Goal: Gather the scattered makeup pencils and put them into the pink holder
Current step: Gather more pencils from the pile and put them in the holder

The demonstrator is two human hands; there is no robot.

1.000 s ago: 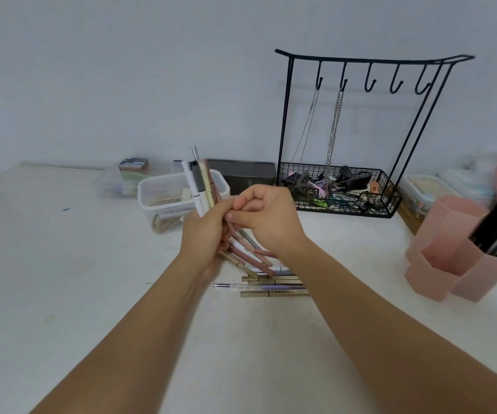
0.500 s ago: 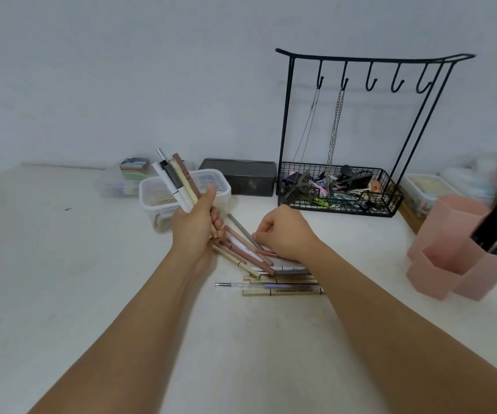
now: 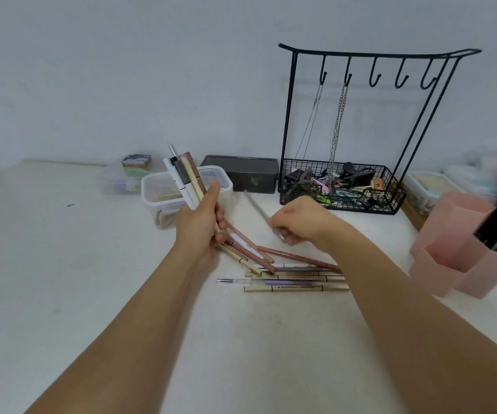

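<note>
My left hand [image 3: 201, 225] grips a bundle of makeup pencils [image 3: 186, 177] that slants up to the left, its lower ends near the table. To its right my right hand [image 3: 299, 222] is closed on a single grey pencil [image 3: 256, 206], lifted and pointing up-left. Below both hands several loose pencils [image 3: 296, 277], gold, brown and purple, lie in a heap on the white table. The pink holder [image 3: 456, 249] stands at the right edge, with dark items in its right compartment.
A clear plastic tub [image 3: 154, 192] sits just behind my left hand, a dark box [image 3: 241, 177] beside it. A black wire jewellery stand [image 3: 360, 130] with chains and a basket of clips is at the back right. More small containers line the wall.
My right hand dropped from the bundle to the heap, then lifted a grey pencil off it. My left hand lowered slightly with the bundle and tilted it further left.
</note>
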